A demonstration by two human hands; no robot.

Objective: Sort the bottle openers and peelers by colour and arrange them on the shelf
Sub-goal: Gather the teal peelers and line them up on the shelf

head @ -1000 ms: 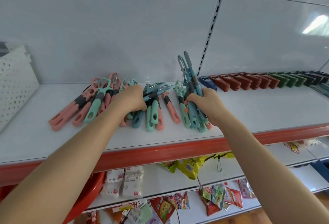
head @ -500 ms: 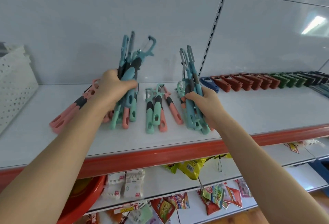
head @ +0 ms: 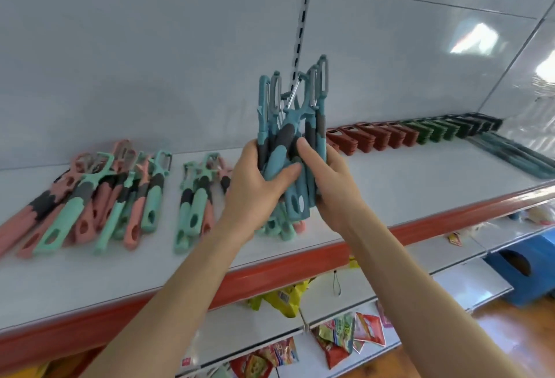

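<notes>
My left hand (head: 255, 179) and my right hand (head: 327, 179) together grip one upright bundle of blue peelers (head: 292, 137) above the white shelf (head: 405, 191), blades pointing up. On the shelf to the left lies a mixed heap of pink and mint-green peelers (head: 99, 194). A smaller mint and pink group (head: 195, 194) lies just left of my left wrist. More mint and pink handles (head: 285, 227) poke out under my hands. At the back right stands a row of red-brown bottle openers (head: 372, 137), followed by dark green ones (head: 435, 130) and darker ones (head: 480, 122).
The shelf has a red front edge (head: 300, 257). Long dark items (head: 516, 155) lie at the far right of the shelf. Snack packets (head: 345, 335) fill the lower shelves, and a blue stool (head: 522, 269) stands on the wooden floor at right.
My left hand carried its bunch of blue peelers rightward and joined it with the bunch in my right hand; both hands now hold one bundle. The view shifted right.
</notes>
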